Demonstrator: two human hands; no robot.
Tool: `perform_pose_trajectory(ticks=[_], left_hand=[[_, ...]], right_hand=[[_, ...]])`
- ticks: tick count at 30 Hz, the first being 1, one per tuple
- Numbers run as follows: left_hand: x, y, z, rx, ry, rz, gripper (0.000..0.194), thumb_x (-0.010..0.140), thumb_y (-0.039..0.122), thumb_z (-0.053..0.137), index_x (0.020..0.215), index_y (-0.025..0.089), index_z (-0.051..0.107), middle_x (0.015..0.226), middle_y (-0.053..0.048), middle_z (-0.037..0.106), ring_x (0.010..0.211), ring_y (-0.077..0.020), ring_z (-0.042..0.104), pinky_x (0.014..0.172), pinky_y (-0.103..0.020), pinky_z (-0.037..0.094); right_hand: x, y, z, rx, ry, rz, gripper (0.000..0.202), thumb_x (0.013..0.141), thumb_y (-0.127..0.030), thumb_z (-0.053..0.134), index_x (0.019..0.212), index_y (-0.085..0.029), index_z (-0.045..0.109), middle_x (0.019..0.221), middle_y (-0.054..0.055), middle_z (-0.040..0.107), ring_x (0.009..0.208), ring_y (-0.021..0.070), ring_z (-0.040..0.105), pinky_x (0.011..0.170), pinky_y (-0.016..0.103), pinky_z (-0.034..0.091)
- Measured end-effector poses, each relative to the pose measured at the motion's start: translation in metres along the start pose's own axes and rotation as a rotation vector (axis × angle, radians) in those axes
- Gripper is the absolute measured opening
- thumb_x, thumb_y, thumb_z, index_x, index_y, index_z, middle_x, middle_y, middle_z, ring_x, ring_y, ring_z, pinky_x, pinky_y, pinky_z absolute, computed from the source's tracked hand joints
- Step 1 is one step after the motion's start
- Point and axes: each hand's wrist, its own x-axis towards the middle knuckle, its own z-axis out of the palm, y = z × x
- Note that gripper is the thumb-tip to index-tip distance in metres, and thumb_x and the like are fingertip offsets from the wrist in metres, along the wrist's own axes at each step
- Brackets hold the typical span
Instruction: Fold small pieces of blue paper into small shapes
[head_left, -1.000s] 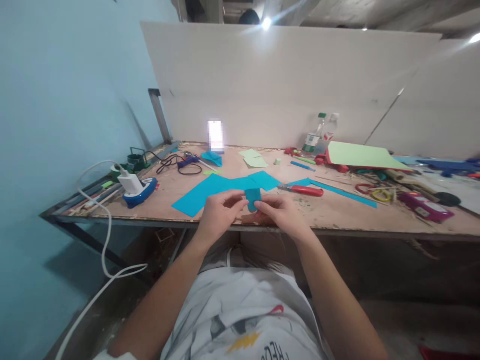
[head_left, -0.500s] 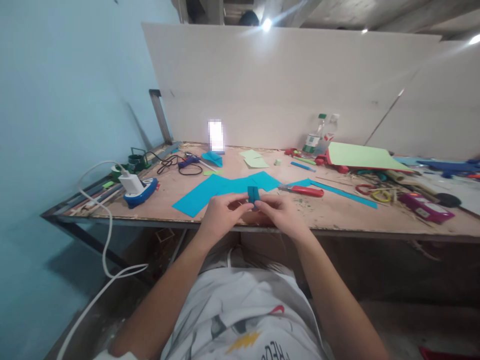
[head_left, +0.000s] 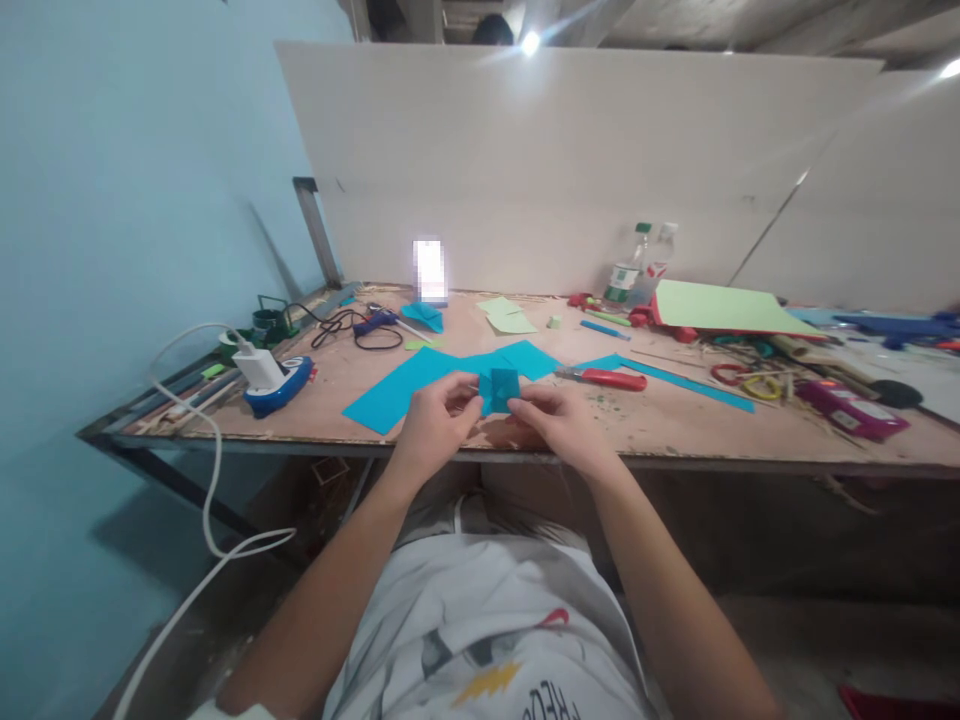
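Observation:
A small piece of folded blue paper [head_left: 500, 388] is held up between my two hands above the table's front edge, partly unfolded with a crease down its middle. My left hand [head_left: 437, 418] pinches its left edge between thumb and fingers. On the other side, my right hand [head_left: 553, 418] grips the right edge the same way. Behind the hands lie larger blue paper sheets [head_left: 397, 388], overlapping on the tabletop. Just beyond my right hand rests a red-handled cutting tool [head_left: 611, 379], its tip touching or close to the blue sheets.
To the left stand a blue power socket [head_left: 279, 388] with a white charger [head_left: 259, 364] and cable. Pale green paper pieces [head_left: 511, 318], a blurred bright phone [head_left: 430, 270] and bottles [head_left: 624, 280] sit farther back. On the right are a blue strip [head_left: 690, 385] and a purple pack [head_left: 851, 408].
The small blue paper has been opened out from a narrow fold into a wider shape. My left hand has shifted left, away from my right hand.

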Motion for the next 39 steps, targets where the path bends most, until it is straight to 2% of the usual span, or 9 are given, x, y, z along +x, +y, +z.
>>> perform_pose_trajectory(ticks=[5,13,19,24,29,37,39], left_hand=[[0.003,0.001,-0.004,-0.071,-0.028,-0.036,0.027,0.081,0.035,0.07,0.101,0.018,0.064,0.073,0.0,0.071,0.068,-0.0187,0.071,0.07,-0.029,0.057],[0.003,0.009,-0.006,-0.097,-0.136,-0.074,0.028,0.083,0.038,0.072,0.101,0.019,0.064,0.078,-0.001,0.073,0.072,-0.0203,0.072,0.071,-0.031,0.057],[0.005,0.01,-0.006,-0.058,-0.174,-0.073,0.028,0.087,0.047,0.072,0.085,0.019,0.065,0.075,-0.001,0.072,0.071,-0.0194,0.069,0.07,-0.03,0.056],[0.005,0.01,-0.005,-0.052,-0.164,-0.068,0.031,0.084,0.048,0.075,0.08,0.019,0.064,0.075,-0.001,0.071,0.07,-0.0192,0.067,0.067,-0.029,0.054],[0.006,0.011,-0.009,-0.065,-0.189,-0.081,0.034,0.086,0.046,0.072,0.068,0.019,0.06,0.066,0.001,0.064,0.065,-0.0167,0.062,0.062,-0.027,0.048],[0.005,0.013,-0.01,-0.119,-0.214,-0.112,0.035,0.086,0.047,0.073,0.069,0.019,0.061,0.066,0.0,0.066,0.065,-0.0174,0.064,0.064,-0.029,0.049],[0.004,0.014,-0.01,-0.139,-0.207,-0.107,0.031,0.086,0.047,0.074,0.078,0.019,0.063,0.068,0.0,0.066,0.066,-0.018,0.065,0.065,-0.029,0.052]], right_hand=[[0.002,0.004,0.0,0.049,0.033,0.039,0.034,0.088,-0.049,0.065,0.075,-0.018,0.066,0.071,0.003,0.065,0.072,0.0201,0.061,0.073,0.033,0.046],[0.001,0.005,0.0,0.1,0.019,0.059,0.038,0.086,-0.052,0.068,0.07,-0.019,0.062,0.07,0.001,0.061,0.069,0.0174,0.056,0.069,0.031,0.045],[0.001,0.003,-0.002,0.124,-0.025,0.072,0.038,0.086,-0.052,0.068,0.07,-0.018,0.063,0.07,0.001,0.061,0.069,0.0172,0.055,0.067,0.031,0.042],[0.001,0.003,-0.003,0.134,-0.044,0.079,0.039,0.086,-0.053,0.069,0.07,-0.018,0.064,0.069,0.0,0.06,0.069,0.0169,0.055,0.066,0.03,0.042],[0.0,0.003,-0.003,0.145,-0.026,0.091,0.04,0.086,-0.055,0.07,0.072,-0.017,0.064,0.071,0.0,0.06,0.069,0.0167,0.055,0.066,0.03,0.043],[0.0,0.0,-0.003,0.153,-0.003,0.102,0.039,0.084,-0.053,0.072,0.07,-0.017,0.066,0.071,0.001,0.063,0.07,0.0167,0.056,0.065,0.029,0.044],[0.0,0.001,-0.002,0.164,0.009,0.108,0.038,0.084,-0.052,0.072,0.071,-0.018,0.066,0.072,0.001,0.064,0.07,0.0169,0.058,0.066,0.029,0.046]])
